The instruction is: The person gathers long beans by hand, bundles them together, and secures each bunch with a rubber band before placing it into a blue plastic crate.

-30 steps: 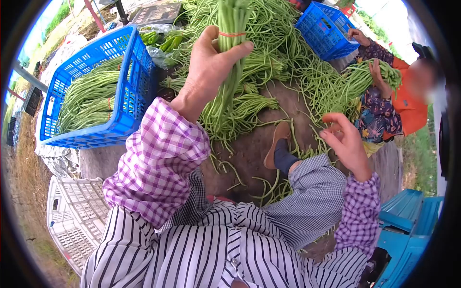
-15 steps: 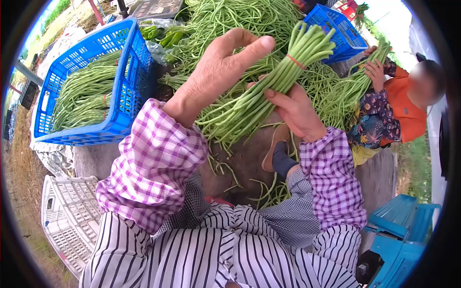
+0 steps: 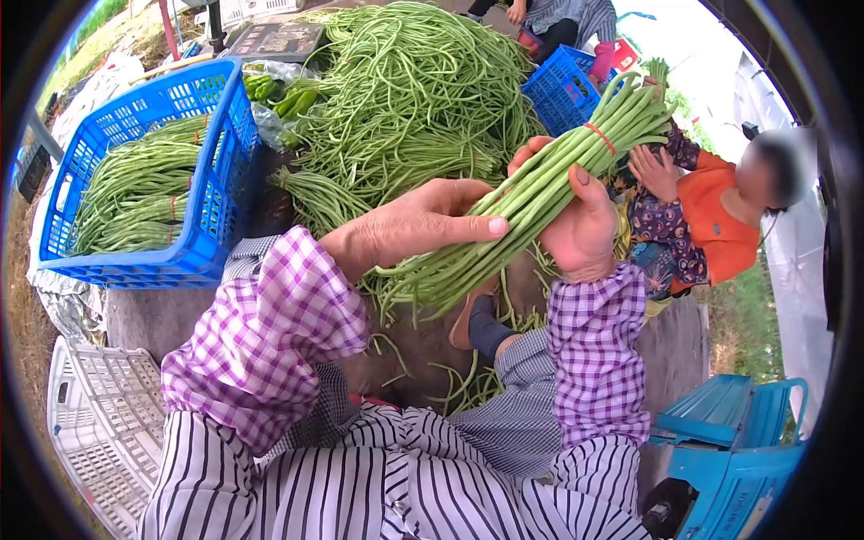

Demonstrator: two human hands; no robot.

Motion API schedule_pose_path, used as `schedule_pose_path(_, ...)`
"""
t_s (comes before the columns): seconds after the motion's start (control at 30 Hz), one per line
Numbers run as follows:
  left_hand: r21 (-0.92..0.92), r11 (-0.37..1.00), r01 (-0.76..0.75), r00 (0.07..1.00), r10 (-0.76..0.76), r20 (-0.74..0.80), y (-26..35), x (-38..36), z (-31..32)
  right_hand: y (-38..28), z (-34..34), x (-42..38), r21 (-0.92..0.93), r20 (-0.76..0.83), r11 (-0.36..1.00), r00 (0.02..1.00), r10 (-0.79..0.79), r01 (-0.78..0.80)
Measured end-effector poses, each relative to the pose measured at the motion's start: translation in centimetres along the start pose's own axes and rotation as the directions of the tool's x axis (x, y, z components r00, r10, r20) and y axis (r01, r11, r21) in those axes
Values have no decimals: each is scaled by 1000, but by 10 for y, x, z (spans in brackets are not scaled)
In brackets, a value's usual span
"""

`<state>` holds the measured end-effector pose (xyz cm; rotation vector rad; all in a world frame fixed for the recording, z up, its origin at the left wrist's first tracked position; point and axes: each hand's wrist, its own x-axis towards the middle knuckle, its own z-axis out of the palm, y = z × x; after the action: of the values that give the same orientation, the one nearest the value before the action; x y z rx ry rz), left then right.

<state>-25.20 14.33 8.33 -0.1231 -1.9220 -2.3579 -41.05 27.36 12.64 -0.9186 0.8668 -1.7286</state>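
A bundle of long green beans (image 3: 540, 193) with a red band (image 3: 600, 138) near its upper end is held slanting in front of me. My left hand (image 3: 423, 223) is closed around the lower middle, thumb across the front and fingers mostly hidden behind. Higher up, my right hand (image 3: 583, 220) cradles the bundle, its fingertips showing at the far side and its thumb pointing up. The loose bean tails hang below my left hand. Behind lies a large heap of long beans (image 3: 423, 63), with another bunch (image 3: 319, 200) at its near edge.
At left, a blue crate (image 3: 229, 184) contains banded bean bundles; a white crate (image 3: 108, 423) stands below it. Another blue crate (image 3: 562, 94) is at the back. A co-worker in orange (image 3: 720, 220) sits at right, near a blue plastic stool (image 3: 738, 450). Green peppers (image 3: 292, 101) lie beside the heap.
My left hand has come down from above and closed on the lower part of the bundle. My right hand's thumb has lifted off the beans, and its fingers have shifted behind them.
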Motion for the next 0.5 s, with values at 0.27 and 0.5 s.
schedule_pose_path(0.27,94,995,-24,980,42,-195,-14,2,5,4,10,6,-557,-299,831,935,-190,-9)
schedule_pose_path(0.5,186,982,-19,983,53,-178,-8,3,-7,-3,-8,-5,-380,-287,925,952,-102,-15)
